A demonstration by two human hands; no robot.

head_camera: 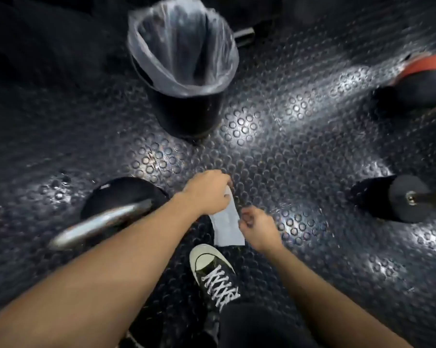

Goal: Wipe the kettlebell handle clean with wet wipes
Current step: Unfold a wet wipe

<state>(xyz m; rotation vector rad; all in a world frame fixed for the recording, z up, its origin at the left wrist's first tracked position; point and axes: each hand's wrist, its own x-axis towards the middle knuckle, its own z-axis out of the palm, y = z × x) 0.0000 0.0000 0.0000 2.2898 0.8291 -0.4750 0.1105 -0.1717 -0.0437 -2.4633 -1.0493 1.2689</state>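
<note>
Kettlebell (116,197) at 9 o'clock on studded floor (287,136), steel handle (99,223) blurred.
Left hand (207,192) pinches wet wipe (227,227) by its top; right hand (259,228) curled, holding nothing; lined bin (184,71) at 12. No legible writing.

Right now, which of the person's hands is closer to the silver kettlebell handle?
The left. The left hand grips the top of the wipe just right of the kettlebell handle, not touching it. The right hand is farther right, pinching the wipe's other edge.
</note>
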